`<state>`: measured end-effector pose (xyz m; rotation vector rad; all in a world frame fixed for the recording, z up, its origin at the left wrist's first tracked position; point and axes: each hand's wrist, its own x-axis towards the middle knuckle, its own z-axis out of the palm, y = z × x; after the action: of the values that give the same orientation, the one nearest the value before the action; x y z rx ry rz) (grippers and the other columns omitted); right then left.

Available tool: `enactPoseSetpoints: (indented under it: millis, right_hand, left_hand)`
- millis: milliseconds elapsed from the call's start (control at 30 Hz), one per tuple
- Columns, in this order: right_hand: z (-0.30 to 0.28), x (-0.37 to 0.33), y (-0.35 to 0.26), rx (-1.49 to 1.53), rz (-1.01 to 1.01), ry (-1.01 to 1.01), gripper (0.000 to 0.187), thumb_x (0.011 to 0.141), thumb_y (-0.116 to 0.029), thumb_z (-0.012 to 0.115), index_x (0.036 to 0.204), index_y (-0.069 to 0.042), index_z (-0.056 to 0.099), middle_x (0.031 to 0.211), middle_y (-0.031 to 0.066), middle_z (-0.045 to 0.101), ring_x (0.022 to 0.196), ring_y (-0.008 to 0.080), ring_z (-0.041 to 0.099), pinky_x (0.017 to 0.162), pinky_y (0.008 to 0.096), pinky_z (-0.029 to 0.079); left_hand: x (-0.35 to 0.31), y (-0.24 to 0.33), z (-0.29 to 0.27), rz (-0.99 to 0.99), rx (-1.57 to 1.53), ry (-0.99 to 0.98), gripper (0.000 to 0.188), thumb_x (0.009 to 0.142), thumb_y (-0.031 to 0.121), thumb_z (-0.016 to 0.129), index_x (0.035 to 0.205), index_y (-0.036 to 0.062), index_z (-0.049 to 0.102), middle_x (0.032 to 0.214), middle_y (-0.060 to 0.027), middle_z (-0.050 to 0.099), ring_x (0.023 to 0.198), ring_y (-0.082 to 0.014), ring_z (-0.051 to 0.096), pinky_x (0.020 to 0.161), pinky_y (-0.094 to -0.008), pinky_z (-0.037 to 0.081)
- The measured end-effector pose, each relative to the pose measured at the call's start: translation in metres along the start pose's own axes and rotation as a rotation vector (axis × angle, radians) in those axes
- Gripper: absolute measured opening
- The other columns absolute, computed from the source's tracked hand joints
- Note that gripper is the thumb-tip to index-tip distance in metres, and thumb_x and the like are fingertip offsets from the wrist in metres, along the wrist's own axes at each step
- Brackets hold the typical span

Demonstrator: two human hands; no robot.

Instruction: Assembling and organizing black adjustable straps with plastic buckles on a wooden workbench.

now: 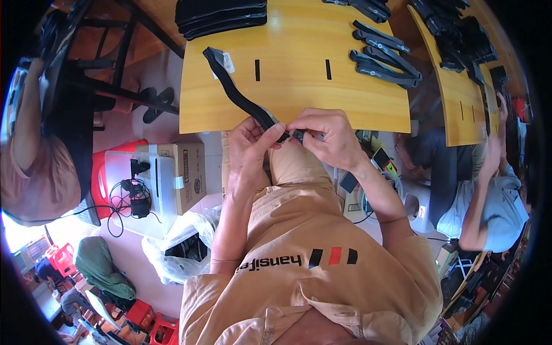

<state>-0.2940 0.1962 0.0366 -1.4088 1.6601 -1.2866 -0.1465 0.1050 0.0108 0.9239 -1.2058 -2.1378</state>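
Now pinching a long black strap (244,102) by its near end in the left hand (251,141), just past the near edge of the yellow table (299,63), with the far end lying on it. Pinching a small dark bit (299,134) in the right hand (334,138), just beside. Mostly hidden by the grip; cannot tell if joined. Seeing a black stack (221,20) far left, cut off.

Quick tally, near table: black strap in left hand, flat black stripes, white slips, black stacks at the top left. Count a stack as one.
Black strap in left hand: 1
Black stripes: 2
White slip: 1
Black stack: 1
Total: 5
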Motion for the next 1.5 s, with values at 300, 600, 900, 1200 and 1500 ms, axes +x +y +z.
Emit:
enactPoseSetpoints:
  millis: [300, 600, 900, 1200, 1500]
  right_hand:
    - [0.001, 0.000, 0.002, -0.145, -0.093, -0.038, 0.022, 0.070, 0.014, 0.052, 0.087, 0.004, 0.062, 0.079, 0.0122, 0.062, 0.068, 0.0188, 0.064, 0.061, 0.0252, 0.051]
    - [0.002, -0.002, 0.003, -0.143, -0.069, -0.002, 0.018, 0.069, 0.007, 0.058, 0.086, 0.002, 0.061, 0.075, 0.0107, 0.059, 0.061, 0.0192, 0.060, 0.055, 0.0263, 0.048]
    - [0.003, -0.002, -0.003, -0.178, 0.014, 0.055, 0.015, 0.070, 0.006, 0.058, 0.084, 0.003, 0.059, 0.072, 0.0095, 0.057, 0.059, 0.0185, 0.057, 0.054, 0.0258, 0.046]
    - [0.010, -0.004, 0.005, -0.202, -0.087, 0.123, 0.017, 0.069, 0.007, 0.057, 0.085, 0.002, 0.055, 0.075, 0.0095, 0.052, 0.062, 0.0195, 0.055, 0.055, 0.0272, 0.044]
    - [0.018, -0.003, 0.006, -0.268, -0.078, 0.127, 0.021, 0.066, 0.008, 0.057, 0.084, 0.000, 0.050, 0.076, 0.0112, 0.048, 0.061, 0.0239, 0.053, 0.054, 0.0313, 0.043]
  left_hand:
    - [0.002, 0.001, 0.004, 0.007, 0.073, 0.037, 0.020, 0.077, 0.011, 0.071, 0.088, -0.0003, 0.060, 0.077, -0.0057, 0.064, 0.067, -0.0084, 0.059, 0.058, -0.0205, 0.048]
    - [0.003, 0.001, 0.009, 0.019, 0.112, 0.039, 0.020, 0.076, 0.009, 0.071, 0.087, -0.0023, 0.059, 0.075, -0.0057, 0.062, 0.065, -0.0076, 0.058, 0.057, -0.0196, 0.048]
    - [0.006, -0.001, 0.009, 0.015, 0.149, -0.003, 0.021, 0.076, 0.009, 0.071, 0.089, -0.0029, 0.059, 0.078, -0.0061, 0.063, 0.068, -0.0088, 0.058, 0.061, -0.0211, 0.049]
    - [0.006, -0.002, 0.006, 0.032, 0.106, -0.039, 0.024, 0.074, 0.003, 0.072, 0.093, -0.0021, 0.058, 0.084, -0.0058, 0.062, 0.075, -0.0098, 0.059, 0.072, -0.0231, 0.049]
    - [0.007, -0.007, 0.001, 0.016, 0.042, -0.104, 0.024, 0.075, -0.003, 0.068, 0.096, -0.0026, 0.057, 0.087, -0.0067, 0.063, 0.079, -0.0108, 0.060, 0.074, -0.0233, 0.050]
